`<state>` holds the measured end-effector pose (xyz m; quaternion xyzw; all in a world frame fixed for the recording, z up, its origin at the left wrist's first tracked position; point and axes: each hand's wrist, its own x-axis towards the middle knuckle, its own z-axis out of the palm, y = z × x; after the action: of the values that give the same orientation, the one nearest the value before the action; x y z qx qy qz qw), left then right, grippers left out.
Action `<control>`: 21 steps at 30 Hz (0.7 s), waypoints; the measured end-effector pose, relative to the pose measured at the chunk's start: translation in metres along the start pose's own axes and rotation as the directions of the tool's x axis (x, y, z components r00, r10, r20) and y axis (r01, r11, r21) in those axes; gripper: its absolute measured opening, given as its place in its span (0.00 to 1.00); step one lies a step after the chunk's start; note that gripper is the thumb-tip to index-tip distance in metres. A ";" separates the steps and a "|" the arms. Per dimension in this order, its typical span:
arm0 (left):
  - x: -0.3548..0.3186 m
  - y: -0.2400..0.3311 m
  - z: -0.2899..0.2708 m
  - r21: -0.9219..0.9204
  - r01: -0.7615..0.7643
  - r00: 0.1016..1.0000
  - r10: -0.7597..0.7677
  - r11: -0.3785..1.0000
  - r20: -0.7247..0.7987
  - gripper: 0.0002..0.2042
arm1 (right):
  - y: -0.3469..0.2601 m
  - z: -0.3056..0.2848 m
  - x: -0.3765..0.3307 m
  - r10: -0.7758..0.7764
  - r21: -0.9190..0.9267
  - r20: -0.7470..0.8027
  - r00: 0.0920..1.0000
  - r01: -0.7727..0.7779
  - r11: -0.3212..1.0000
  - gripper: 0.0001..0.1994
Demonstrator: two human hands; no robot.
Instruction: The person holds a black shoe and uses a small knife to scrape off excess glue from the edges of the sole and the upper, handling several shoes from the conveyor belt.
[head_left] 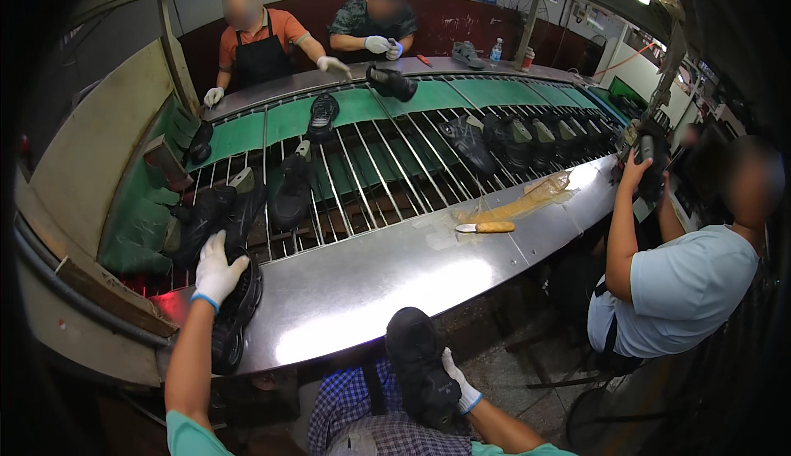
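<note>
My left hand (pixel 218 271), in a white glove, reaches to the left end of the metal table. Its fingers are stretched and its thumb stands apart, resting against the black shoes there. Beside its wrist, a black shoe (pixel 233 324) lies along the table edge; just beyond its fingertips, another black shoe (pixel 202 217) sits on the rollers. Above my lap my right hand (pixel 459 380), also gloved, grips a black shoe (pixel 416 361) from its right side. That shoe hides part of the fingers.
A knife with a wooden handle (pixel 486 228) lies on the metal table (pixel 379 291) near a taped brown patch (pixel 527 199). Black shoes (pixel 527 139) line the roller conveyor (pixel 362 176). Two people work across it. A person (pixel 684 275) at right holds a dark shoe.
</note>
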<state>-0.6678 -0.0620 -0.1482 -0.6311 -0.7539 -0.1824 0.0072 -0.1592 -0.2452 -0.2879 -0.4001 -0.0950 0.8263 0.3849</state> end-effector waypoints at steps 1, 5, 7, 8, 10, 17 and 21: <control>0.000 0.004 0.000 -0.021 0.097 0.990 -0.094 0.995 0.106 0.43 | 0.002 -0.009 0.000 -0.096 -0.031 -0.019 0.995 0.096 0.995 0.43; 0.000 0.041 -0.016 -0.080 0.110 0.929 -0.074 0.991 0.362 0.39 | -0.002 -0.042 0.018 -0.009 0.112 0.038 0.999 0.004 0.994 0.43; -0.009 0.036 -0.025 -0.365 0.231 0.844 0.001 0.902 0.537 0.25 | -0.006 -0.032 0.020 0.042 0.056 0.081 0.996 -0.046 0.997 0.43; -0.015 0.038 -0.019 -0.514 0.251 0.880 0.027 0.820 0.473 0.23 | -0.008 -0.023 0.029 -0.069 -0.086 0.035 0.997 0.072 0.994 0.44; -0.038 0.088 -0.025 -0.812 0.283 0.937 0.034 0.511 0.348 0.20 | -0.030 0.023 0.004 0.033 -0.031 0.058 0.998 -0.031 0.999 0.46; -0.166 0.205 -0.016 -0.870 -0.149 0.952 0.306 0.470 0.002 0.27 | -0.032 0.044 -0.037 0.187 0.075 0.351 0.917 -0.226 0.971 0.44; -0.193 0.206 0.014 -0.882 -0.192 0.940 0.339 0.430 -0.040 0.26 | -0.015 0.016 -0.036 0.093 -0.214 0.330 0.939 -0.022 0.977 0.42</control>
<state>-0.4288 -0.2132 -0.1534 -0.6672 -0.4433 -0.4918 -0.3414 -0.1491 -0.2577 -0.2491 -0.2928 -0.2332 0.8792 0.2947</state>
